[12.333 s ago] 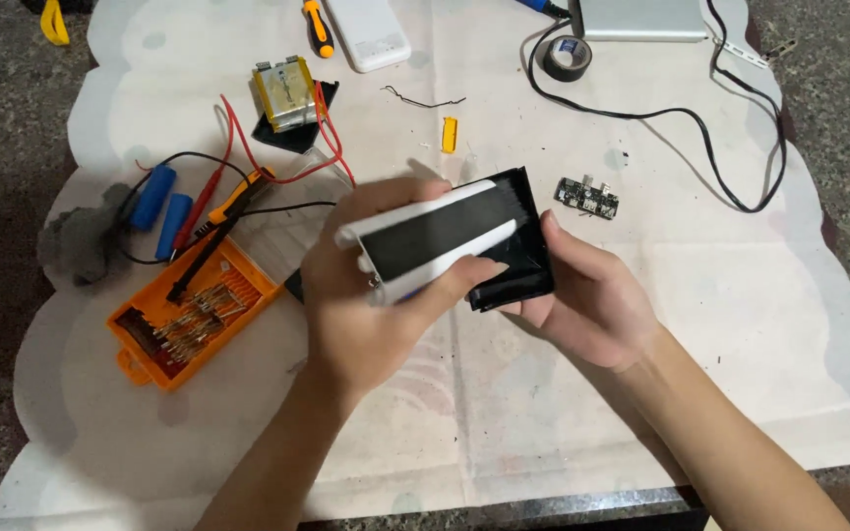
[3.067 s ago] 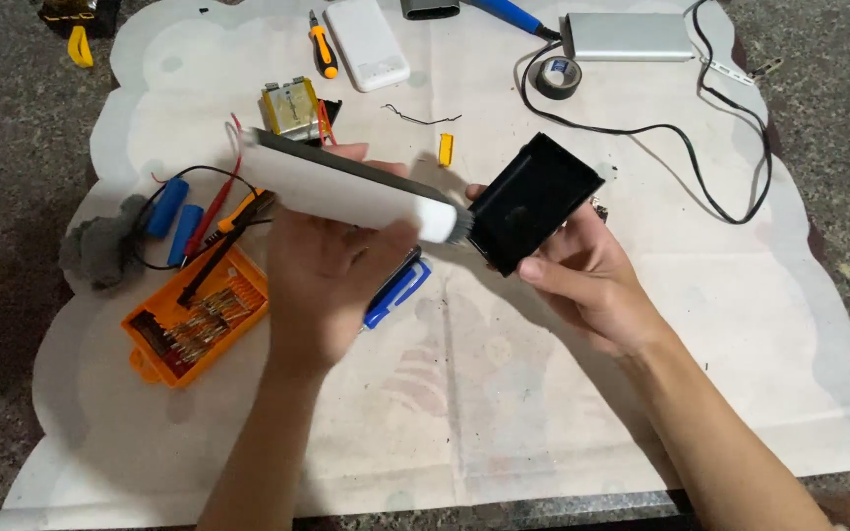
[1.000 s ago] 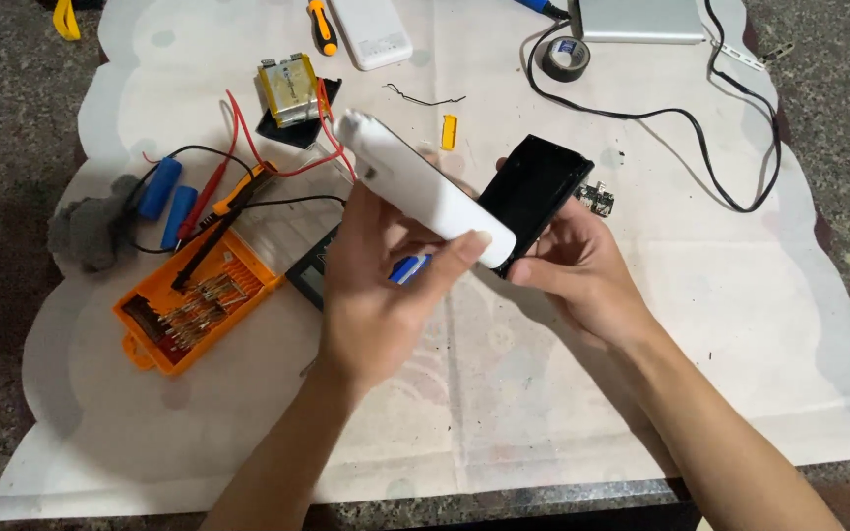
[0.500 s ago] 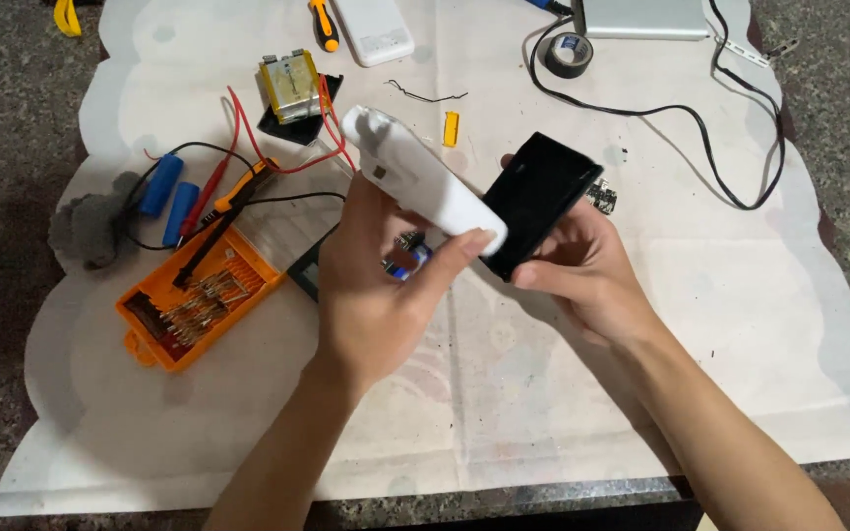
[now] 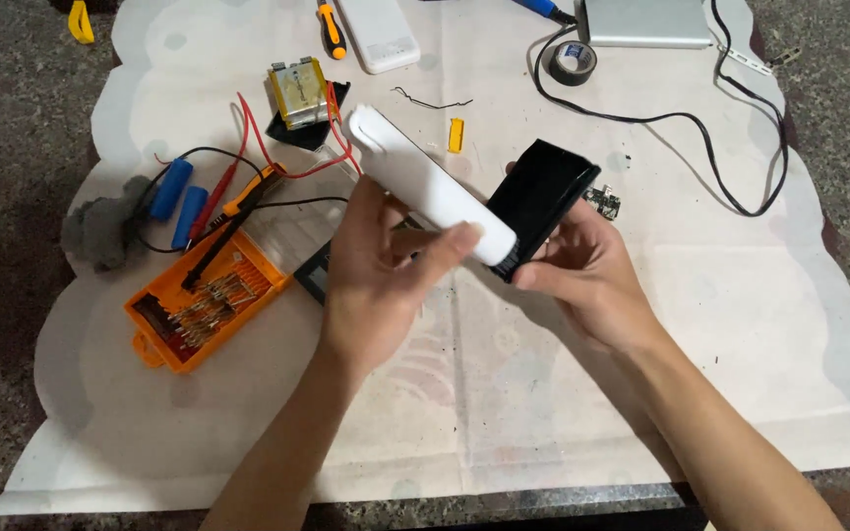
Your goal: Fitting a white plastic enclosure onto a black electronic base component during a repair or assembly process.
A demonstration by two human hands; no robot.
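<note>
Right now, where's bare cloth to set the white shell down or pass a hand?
Free: the right side of the white cloth, between the black cable loop and the cloth's near edge; also the near strip under both forearms. Crowded: left of the left hand, with the orange bit case, blue cells and red and black leads. The far edge holds more tools.

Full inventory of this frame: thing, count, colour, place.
white casing: 1, white, in left hand, centre
black casing: 1, black, in right hand
bit set tray: 1, orange, left
cylindrical cells: 2, blue, far left
flat battery pack: 1, silver-yellow, upper left
probe leads: red and black, left
tape roll: 1, grey, top
power bank: 1, white, top
metal box: 1, silver, top right
circuit board: 1, right of black casing
cloth: 1, white, under everything
left hand: holds white casing
right hand: holds black casing
</note>
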